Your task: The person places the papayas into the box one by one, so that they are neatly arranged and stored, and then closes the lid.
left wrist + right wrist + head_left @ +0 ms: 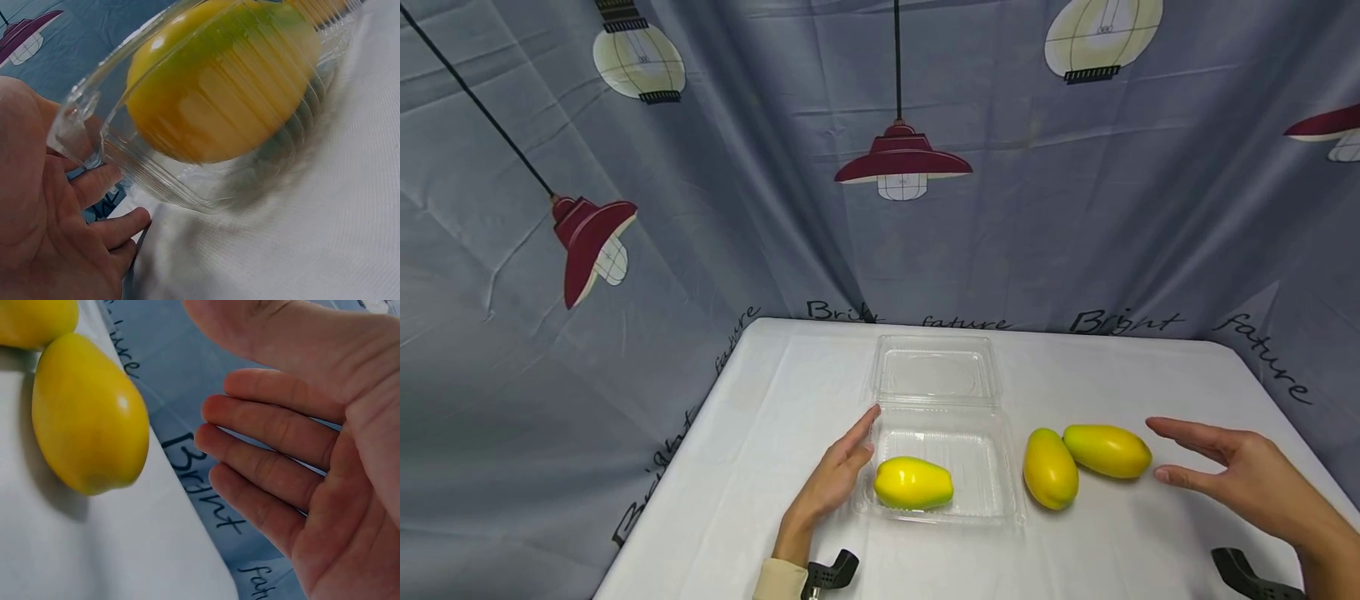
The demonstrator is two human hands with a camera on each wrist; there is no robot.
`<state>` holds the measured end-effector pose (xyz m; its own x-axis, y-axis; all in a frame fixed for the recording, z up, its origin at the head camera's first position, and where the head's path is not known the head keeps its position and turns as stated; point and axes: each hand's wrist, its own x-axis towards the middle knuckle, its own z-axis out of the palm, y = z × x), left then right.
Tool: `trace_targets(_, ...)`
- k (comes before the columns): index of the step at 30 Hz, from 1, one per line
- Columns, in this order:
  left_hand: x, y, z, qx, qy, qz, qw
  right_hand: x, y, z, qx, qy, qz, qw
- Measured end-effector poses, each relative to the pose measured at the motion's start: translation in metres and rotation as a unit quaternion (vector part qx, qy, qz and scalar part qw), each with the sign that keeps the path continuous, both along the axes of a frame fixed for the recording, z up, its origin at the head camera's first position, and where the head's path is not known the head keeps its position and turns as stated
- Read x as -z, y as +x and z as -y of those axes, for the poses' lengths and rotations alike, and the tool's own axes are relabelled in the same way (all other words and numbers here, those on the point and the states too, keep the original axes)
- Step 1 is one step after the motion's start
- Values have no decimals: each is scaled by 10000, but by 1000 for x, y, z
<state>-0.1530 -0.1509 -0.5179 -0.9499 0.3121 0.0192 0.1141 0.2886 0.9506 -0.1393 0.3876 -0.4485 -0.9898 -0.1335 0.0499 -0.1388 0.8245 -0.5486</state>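
Observation:
A yellow-green mango (913, 483) lies in the front left of a clear plastic clamshell box (985, 500), whose lid (936, 371) is folded back flat behind it. Along the box's left side rests my left hand (835, 475), fingers extended. The left wrist view shows those fingers (119, 228) beside and under the box's rim, with the mango (219, 87) seen through the plastic. To the right, two more mangoes sit on the table, one upright to the view (1050, 469) and one sideways (1107, 451). Beside the sideways mango (90, 415), my right hand (1240, 475) hovers, thumb and fingers apart, holding nothing.
A white cloth covers the table (805, 375). Behind and around it hangs a grey-blue curtain (737, 208) printed with lamps and lettering. The table's right edge runs just beyond my right hand.

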Motion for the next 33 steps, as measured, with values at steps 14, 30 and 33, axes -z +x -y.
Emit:
trace_targets(14, 0, 1, -1, -32, 85, 61, 9999, 30, -16, -2, -6, -328, 365, 9988)
trace_targets(30, 1, 1, 0, 14, 101, 94, 9999, 40, -18, 2, 75, -292, 358, 9989)
trace_targets(33, 1, 1, 0, 4, 95, 93, 9999, 42, -16, 2, 178, -214, 97, 9996)
